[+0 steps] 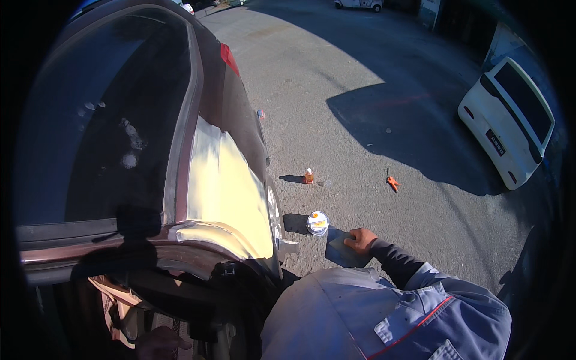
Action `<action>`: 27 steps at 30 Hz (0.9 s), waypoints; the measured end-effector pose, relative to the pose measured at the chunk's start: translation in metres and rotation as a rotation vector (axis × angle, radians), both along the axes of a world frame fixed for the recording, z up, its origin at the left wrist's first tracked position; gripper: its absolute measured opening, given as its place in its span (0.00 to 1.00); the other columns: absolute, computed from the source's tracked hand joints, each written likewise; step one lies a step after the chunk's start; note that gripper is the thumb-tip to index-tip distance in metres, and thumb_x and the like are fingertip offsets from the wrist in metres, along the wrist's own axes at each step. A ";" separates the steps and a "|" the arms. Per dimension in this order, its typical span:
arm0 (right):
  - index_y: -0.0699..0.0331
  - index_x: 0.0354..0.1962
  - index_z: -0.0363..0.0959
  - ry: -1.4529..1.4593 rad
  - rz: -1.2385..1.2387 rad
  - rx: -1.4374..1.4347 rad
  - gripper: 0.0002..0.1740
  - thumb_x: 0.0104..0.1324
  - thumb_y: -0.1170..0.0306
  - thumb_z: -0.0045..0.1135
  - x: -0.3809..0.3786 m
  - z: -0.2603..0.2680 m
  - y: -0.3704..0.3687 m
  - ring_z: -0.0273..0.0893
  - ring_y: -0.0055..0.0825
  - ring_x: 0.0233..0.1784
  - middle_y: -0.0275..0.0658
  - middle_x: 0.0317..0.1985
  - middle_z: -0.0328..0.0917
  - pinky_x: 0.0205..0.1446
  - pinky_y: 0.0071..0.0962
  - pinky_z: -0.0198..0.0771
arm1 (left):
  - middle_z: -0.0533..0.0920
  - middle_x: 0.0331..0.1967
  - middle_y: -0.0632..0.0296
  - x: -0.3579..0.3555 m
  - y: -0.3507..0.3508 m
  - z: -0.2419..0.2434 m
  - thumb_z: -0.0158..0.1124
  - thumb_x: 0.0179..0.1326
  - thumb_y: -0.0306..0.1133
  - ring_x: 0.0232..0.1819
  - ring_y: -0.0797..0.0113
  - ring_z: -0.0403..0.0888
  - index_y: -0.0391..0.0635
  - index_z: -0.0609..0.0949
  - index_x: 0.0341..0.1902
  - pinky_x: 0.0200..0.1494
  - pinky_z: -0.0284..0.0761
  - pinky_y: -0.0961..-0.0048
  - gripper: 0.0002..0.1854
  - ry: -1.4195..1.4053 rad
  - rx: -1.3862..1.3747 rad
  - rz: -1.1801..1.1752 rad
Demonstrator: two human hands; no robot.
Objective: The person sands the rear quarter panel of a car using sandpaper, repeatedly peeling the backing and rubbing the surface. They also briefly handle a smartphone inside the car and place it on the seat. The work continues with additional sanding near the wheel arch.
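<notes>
My right hand (361, 241) holds the edge of a thin, flat, grey-blue sheet or plate (344, 247) above the ground. In dim shade at the lower left is my left hand (162, 343), inside the open door area of a dark maroon car; whether it holds anything is unclear. Pale cream body filler (225, 180) covers the car's rear quarter panel, with greyish patches along its upper edge. A strip of similar filler (211, 231) runs along the door-opening edge. Beside the rear wheel (273, 209) stands a round white tub (317, 223) with orange marks on top.
On the asphalt are a small bottle of orange liquid (309, 176), an orange hand tool (393, 183) and a small red-and-blue item (261, 114). A white car (506, 121) is parked at the right. The dark side window (121, 112) fills the upper left.
</notes>
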State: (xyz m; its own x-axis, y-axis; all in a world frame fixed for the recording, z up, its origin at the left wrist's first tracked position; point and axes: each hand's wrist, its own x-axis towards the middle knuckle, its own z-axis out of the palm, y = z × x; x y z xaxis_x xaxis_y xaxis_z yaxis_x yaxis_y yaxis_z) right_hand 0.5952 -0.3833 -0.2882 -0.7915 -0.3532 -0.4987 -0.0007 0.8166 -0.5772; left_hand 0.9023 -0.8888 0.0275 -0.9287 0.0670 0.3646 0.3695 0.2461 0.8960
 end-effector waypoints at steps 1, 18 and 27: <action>0.64 0.43 0.81 0.024 -0.012 0.047 0.27 0.65 0.47 0.57 0.001 -0.001 0.003 0.84 0.51 0.47 0.54 0.41 0.85 0.51 0.44 0.77 | 0.83 0.48 0.46 0.040 -0.025 -0.047 0.53 0.73 0.49 0.46 0.51 0.84 0.35 0.77 0.58 0.49 0.82 0.58 0.26 -0.178 0.148 0.191; 0.62 0.41 0.82 0.100 0.119 0.310 0.28 0.62 0.45 0.56 0.043 0.022 -0.032 0.83 0.52 0.46 0.53 0.39 0.84 0.50 0.47 0.76 | 0.84 0.58 0.50 0.216 -0.205 -0.551 0.45 0.73 0.63 0.57 0.51 0.85 0.53 0.74 0.71 0.55 0.81 0.53 0.35 -1.759 -1.017 0.995; 0.62 0.41 0.82 0.062 -0.032 0.468 0.28 0.62 0.45 0.56 0.107 0.032 -0.017 0.83 0.53 0.46 0.53 0.40 0.85 0.51 0.48 0.77 | 0.85 0.55 0.51 0.193 -0.259 -0.582 0.45 0.72 0.66 0.52 0.53 0.85 0.49 0.80 0.65 0.50 0.82 0.50 0.36 -1.568 -1.064 0.715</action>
